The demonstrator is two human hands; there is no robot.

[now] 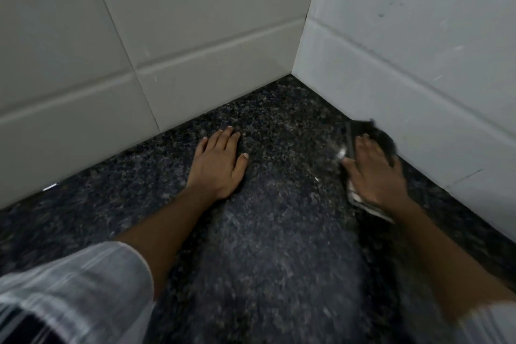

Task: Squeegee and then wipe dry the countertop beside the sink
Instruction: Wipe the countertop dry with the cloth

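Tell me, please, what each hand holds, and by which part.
The left hand holds nothing; it lies flat on the countertop. The right hand presses down on a blurred cloth, from above.

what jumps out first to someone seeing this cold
Two bare hands on a dark speckled granite countertop that runs into a corner of white wall tiles. The left hand lies flat, fingers spread, mid-counter; the right hand presses a blurred dark and white cloth near the right wall.

Kitchen: granite countertop (265, 232), white tiled walls (195, 22).
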